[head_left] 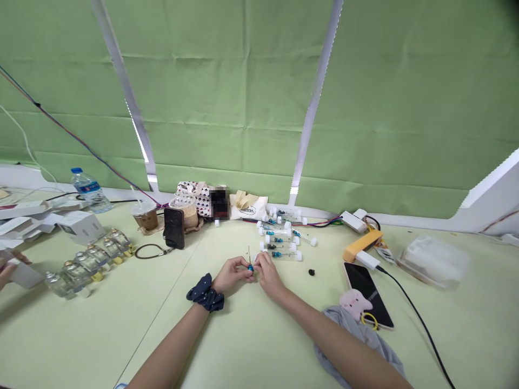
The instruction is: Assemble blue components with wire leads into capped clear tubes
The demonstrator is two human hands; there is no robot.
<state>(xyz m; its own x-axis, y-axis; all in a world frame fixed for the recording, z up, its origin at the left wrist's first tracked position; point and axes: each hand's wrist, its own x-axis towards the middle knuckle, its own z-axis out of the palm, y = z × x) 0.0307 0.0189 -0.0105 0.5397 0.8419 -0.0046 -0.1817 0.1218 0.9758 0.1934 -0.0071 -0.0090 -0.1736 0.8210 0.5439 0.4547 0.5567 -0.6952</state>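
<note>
My left hand [235,274] pinches a small blue piece with a thin upright wire [250,267] between thumb and fingertips. Close against it, my right hand [267,270] has its fingers drawn together; whatever they grip is hidden. Just beyond the hands lie several clear tubes with white caps [279,232], with blue and dark parts inside. A small round black piece [311,272] rests on the table to the right of my right hand. A dark dotted scrunchie [205,293] circles my left wrist.
At far left, another person's hand [6,270] holds a white box [26,274] near several glass bottles [86,262]. A black device [174,228], drink cups [145,215] and a water bottle [91,190] stand behind. Rightward lie a phone [367,292], an orange block [362,245] and a plastic container [433,260].
</note>
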